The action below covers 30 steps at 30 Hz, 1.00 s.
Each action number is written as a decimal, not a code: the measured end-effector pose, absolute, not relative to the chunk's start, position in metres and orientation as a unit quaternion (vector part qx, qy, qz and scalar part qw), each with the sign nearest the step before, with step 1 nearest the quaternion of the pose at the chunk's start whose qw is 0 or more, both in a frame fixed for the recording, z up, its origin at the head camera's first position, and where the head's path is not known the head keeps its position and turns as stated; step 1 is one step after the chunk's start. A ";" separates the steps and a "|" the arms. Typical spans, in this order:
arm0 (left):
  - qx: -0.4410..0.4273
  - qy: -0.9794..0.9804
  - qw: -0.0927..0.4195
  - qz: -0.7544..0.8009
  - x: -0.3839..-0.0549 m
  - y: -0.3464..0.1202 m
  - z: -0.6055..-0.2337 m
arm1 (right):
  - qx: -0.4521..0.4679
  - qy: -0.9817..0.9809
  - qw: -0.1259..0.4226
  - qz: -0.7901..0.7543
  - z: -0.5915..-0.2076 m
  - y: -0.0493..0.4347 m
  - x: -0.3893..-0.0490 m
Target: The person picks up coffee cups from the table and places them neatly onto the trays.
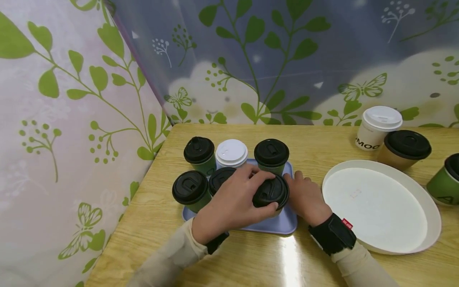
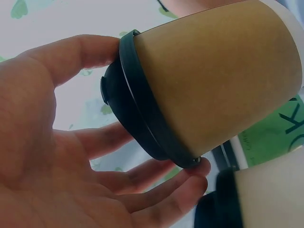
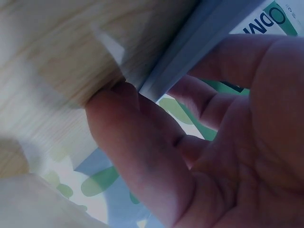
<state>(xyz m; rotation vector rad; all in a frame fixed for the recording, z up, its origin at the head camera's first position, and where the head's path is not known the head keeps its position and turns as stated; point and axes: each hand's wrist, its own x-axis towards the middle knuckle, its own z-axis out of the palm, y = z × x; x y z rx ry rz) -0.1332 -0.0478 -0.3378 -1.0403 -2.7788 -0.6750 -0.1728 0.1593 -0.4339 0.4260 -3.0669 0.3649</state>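
My left hand (image 1: 233,195) grips the black lid of a brown paper cup (image 2: 213,80) from above, thumb on one side and fingers spread around the rim. This cup is at the near right corner of a blue tray (image 1: 276,228). Several other lidded cups stand on the tray, including green ones with black lids (image 1: 190,187) and one with a white lid (image 1: 231,152). At the tray's right edge is my right hand (image 1: 306,199); in the right wrist view its thumb and fingers are curled about the tray edge (image 3: 185,57).
A round white tray (image 1: 376,207) lies to the right on the wooden table (image 1: 143,239). Behind and beside it stand a white cup (image 1: 373,135), a brown cup with a black lid (image 1: 398,159) and a green cup (image 1: 442,185). Leaf-patterned walls border the table.
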 end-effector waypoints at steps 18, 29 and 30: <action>-0.347 -0.919 0.062 -0.173 -0.143 -0.042 -0.354 | 0.143 -0.983 0.036 0.109 -0.436 0.160 -0.170; -0.346 -0.924 0.040 -0.158 -0.146 -0.039 -0.362 | 0.150 -0.982 0.037 0.111 -0.435 0.160 -0.168; -0.347 -0.924 0.040 -0.158 -0.146 -0.039 -0.363 | 0.152 -0.981 0.040 0.112 -0.435 0.160 -0.168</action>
